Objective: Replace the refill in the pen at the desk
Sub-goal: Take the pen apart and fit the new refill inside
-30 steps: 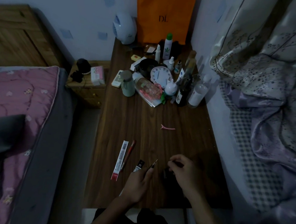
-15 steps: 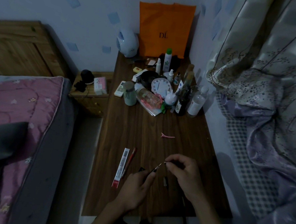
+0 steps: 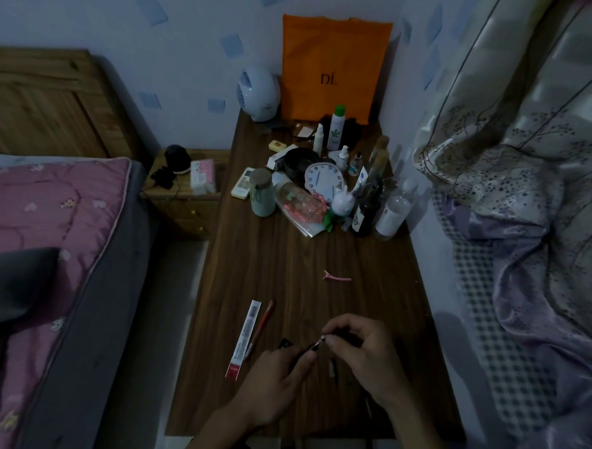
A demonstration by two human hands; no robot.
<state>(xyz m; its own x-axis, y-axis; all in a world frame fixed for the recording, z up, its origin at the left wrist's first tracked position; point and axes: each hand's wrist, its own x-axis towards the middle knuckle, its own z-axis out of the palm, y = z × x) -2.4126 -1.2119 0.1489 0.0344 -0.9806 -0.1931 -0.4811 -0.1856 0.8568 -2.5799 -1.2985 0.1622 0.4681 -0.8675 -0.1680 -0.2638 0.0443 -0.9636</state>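
Left hand (image 3: 276, 377) grips dark slim pen barrel (image 3: 310, 347), tip end angled up toward right hand (image 3: 363, 351). Right fingertips (image 3: 329, 339) pinch small part at barrel's tip, likely to steady alignment; exact part too dim to tell. Both hover over brown wooden desk (image 3: 286, 258). White-red refill packet (image 3: 244, 338) and red pen (image 3: 260, 329) lie just left, within reach.

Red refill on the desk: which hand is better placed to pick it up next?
Probably the left hand. The red refill lies just beyond it, beside the white packet, while the right hand pinches the pen tip farther away. Both hands are occupied.
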